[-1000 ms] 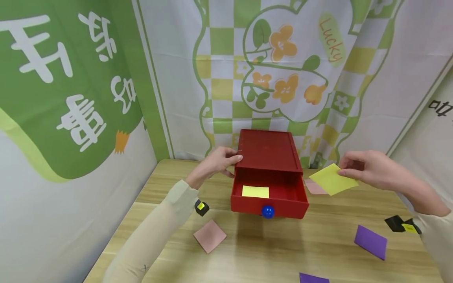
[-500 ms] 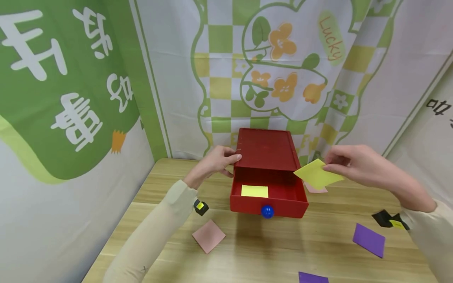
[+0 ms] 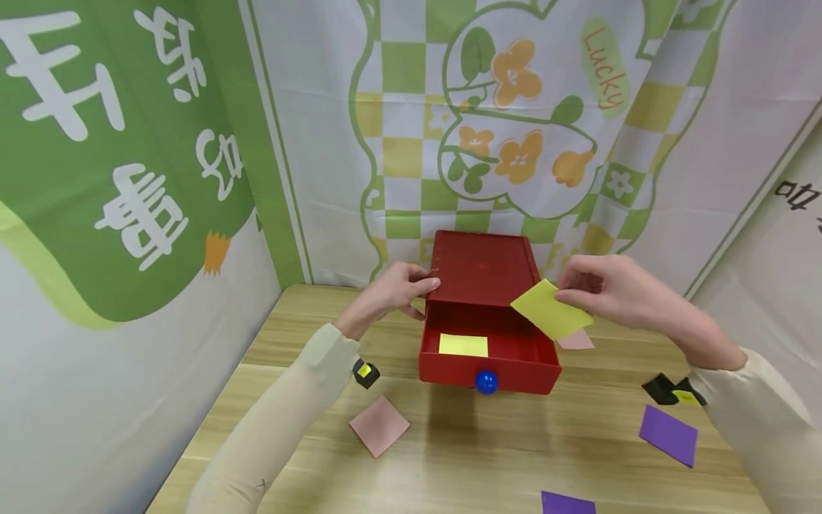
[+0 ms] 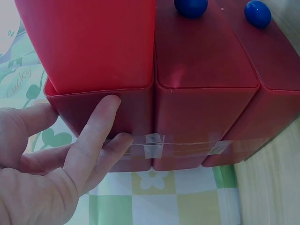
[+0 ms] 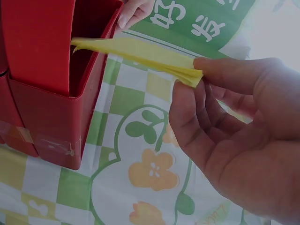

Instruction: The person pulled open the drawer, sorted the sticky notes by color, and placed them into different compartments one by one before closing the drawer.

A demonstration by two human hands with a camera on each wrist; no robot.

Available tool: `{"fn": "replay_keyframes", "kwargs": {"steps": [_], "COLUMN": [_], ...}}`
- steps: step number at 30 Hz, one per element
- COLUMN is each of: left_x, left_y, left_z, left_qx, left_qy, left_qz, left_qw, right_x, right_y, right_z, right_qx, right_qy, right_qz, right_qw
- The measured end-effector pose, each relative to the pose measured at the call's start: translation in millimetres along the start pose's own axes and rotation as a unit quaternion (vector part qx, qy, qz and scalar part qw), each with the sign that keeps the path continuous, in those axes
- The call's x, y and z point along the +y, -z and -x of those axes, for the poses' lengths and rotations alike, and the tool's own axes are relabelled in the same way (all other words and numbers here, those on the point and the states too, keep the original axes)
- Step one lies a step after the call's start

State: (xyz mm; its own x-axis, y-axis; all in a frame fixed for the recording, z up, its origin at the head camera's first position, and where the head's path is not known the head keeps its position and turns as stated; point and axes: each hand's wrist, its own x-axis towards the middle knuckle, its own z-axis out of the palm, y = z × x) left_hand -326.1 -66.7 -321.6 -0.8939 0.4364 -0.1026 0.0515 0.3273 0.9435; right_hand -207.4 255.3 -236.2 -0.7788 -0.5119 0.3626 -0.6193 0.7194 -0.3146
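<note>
On the wooden tabletop [image 3: 488, 471] lies a purple note [image 3: 568, 504]; beyond, a pulled-out drawer [image 3: 449, 369]. The right hand [image 3: 619, 289] pinches a yellow note [image 3: 549, 314] by its right edge, contact unclear; the left hand [image 3: 394, 289], fingers extended, touches the red box [image 3: 484, 271].

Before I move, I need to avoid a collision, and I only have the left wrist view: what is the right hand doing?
Observer: The right hand is pinching a yellow paper near the open drawer.
Operator: My view doesn't show inside that drawer. Is anything in it?
Observer: Yes, a second yellow paper, toward the front.
Operator: Anything lying out on the near left?
Observer: A pink paper lies on the table, left of the drawer and nearer the person.
</note>
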Motion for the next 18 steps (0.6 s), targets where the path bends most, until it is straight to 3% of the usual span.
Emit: {"fn": "replay_keyframes", "kwargs": {"steps": [4,10,18], "left_x": [0.6,3.4,3.3], "left_y": [0.5,0.5,0.4], "left_z": [0.2,1.3,0.9], "left_qx": [-0.003,-0.002,-0.006], "left_qy": [0.0,0.002,0.005], "left_qz": [0.001,0.0,0.003], "left_qw": [1.0,1.0,1.0], "right_x": [0.1,2.4,7.4], "right_y": [0.5,-15.0,-44.5], "right_z": [-4.9,-8.9,-11.4], "right_qx": [-0.002,-0.048,-0.078], "right_qy": [-0.042,-0.082,-0.101], "right_qz": [-0.04,-0.095,-0.078], "right_qw": [0.9983,0.9909,0.9887]}}
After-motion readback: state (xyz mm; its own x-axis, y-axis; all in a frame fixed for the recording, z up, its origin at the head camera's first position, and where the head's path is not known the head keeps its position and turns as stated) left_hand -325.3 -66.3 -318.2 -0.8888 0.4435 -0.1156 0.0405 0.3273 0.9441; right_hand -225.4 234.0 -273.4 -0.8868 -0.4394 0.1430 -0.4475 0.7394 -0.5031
